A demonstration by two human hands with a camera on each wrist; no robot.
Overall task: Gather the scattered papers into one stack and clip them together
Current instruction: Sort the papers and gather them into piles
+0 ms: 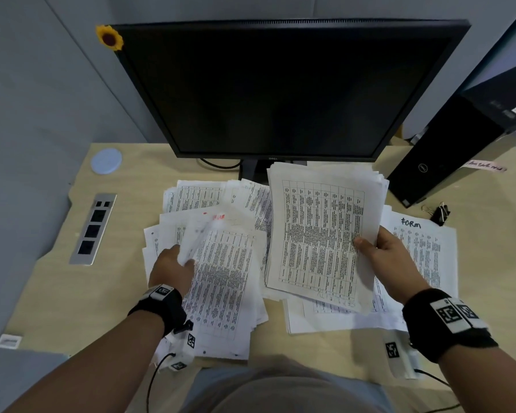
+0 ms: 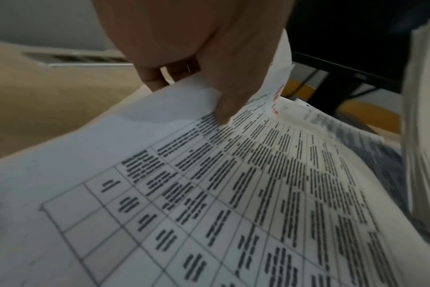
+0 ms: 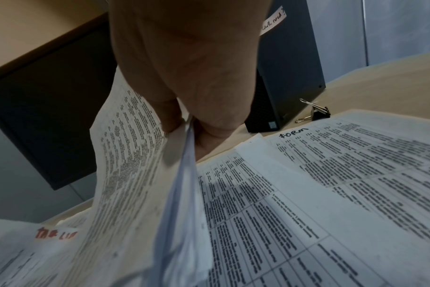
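Printed sheets with tables lie scattered over the desk [image 1: 54, 293] in front of the monitor. My right hand [image 1: 382, 254] grips a thick stack of papers [image 1: 319, 234] by its right edge, thumb on top, lifted above the desk; the stack of papers [image 3: 135, 174] hangs beside my right hand [image 3: 184, 124]. My left hand [image 1: 173, 263] pinches a curled sheet [image 1: 197, 239] at the left pile; in the left wrist view my left hand [image 2: 209, 91] holds the sheet [image 2: 280, 64] above a table page [image 2: 209, 194]. A black binder clip [image 1: 440, 213] [image 3: 318, 113] lies at the right, apart from both hands.
A black monitor [image 1: 280, 90] stands behind the papers, a black computer tower [image 1: 447, 153] at the right. A sheet headed "FORM" [image 1: 423, 248] lies under my right wrist. A socket panel [image 1: 93, 229] and a round cap [image 1: 106, 160] sit at the left.
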